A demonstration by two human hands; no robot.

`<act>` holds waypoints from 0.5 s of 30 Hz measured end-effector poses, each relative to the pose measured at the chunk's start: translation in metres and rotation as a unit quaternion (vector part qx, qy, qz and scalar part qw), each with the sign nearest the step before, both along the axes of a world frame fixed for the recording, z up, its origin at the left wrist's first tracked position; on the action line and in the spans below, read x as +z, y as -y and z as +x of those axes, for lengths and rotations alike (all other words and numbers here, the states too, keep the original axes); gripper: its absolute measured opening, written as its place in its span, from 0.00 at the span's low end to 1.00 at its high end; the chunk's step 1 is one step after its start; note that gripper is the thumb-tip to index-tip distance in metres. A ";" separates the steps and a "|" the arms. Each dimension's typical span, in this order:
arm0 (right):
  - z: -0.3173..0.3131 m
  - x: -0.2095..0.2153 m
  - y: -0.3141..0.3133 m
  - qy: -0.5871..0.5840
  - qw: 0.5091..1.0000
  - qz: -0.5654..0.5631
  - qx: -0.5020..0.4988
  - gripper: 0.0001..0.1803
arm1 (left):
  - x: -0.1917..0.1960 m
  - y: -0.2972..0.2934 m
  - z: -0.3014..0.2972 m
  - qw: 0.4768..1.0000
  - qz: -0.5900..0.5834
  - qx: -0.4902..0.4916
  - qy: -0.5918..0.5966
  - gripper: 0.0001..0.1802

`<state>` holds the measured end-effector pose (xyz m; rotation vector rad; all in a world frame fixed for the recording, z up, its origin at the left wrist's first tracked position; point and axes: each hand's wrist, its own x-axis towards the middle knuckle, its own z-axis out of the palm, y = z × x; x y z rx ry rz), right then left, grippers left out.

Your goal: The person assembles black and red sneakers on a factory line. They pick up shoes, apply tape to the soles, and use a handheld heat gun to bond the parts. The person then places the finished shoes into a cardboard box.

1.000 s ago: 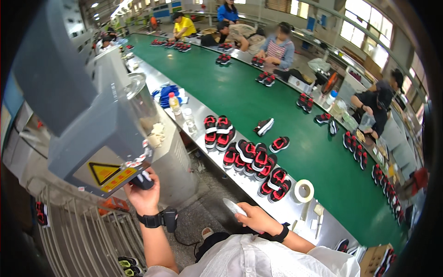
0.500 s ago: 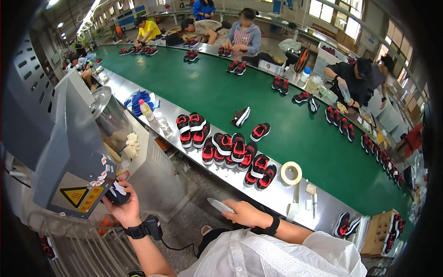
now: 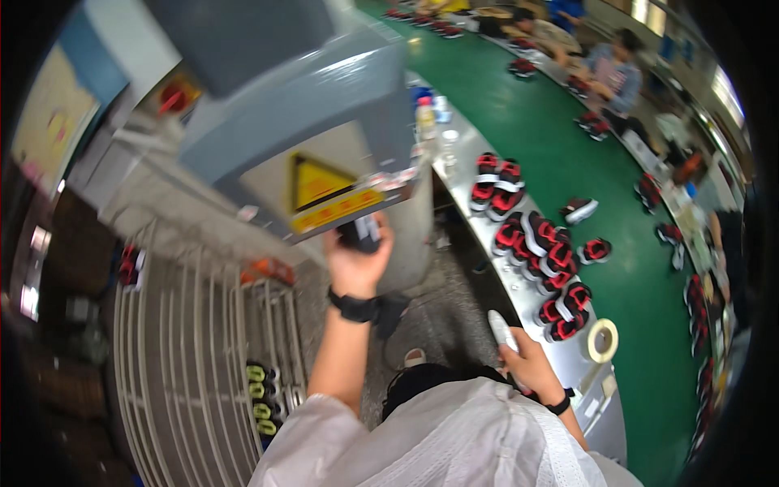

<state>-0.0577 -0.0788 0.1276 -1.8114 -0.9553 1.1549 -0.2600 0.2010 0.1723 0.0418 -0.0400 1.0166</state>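
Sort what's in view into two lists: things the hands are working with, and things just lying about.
In hand:
- left hand gripping a small dark object under the grey machine
- right hand holding a white tool

Lying about:
- red-and-black shoes along the metal bench edge
- tape roll
- bottles
- wire rack
- green conveyor

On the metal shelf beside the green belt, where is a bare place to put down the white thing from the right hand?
The metal shelf is bare only near its close end, between the tape roll and the right hand. Farther along, red and black shoes crowd it in pairs, then bottles. The green belt has wide bare stretches between scattered shoes. The left hand is up at the grey machine.
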 end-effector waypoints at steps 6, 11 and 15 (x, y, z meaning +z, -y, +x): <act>-0.006 0.003 -0.002 -0.018 1.000 -0.008 0.007 0.17 | 0.001 -0.002 -0.007 0.999 -0.004 0.022 -0.047 0.29; -0.003 0.009 -0.004 -0.004 1.000 -0.023 0.019 0.17 | 0.001 -0.001 -0.004 0.998 0.002 0.027 -0.056 0.28; -0.003 0.001 -0.005 -0.007 1.000 -0.020 0.019 0.17 | 0.005 0.001 -0.004 0.998 0.006 0.025 -0.054 0.28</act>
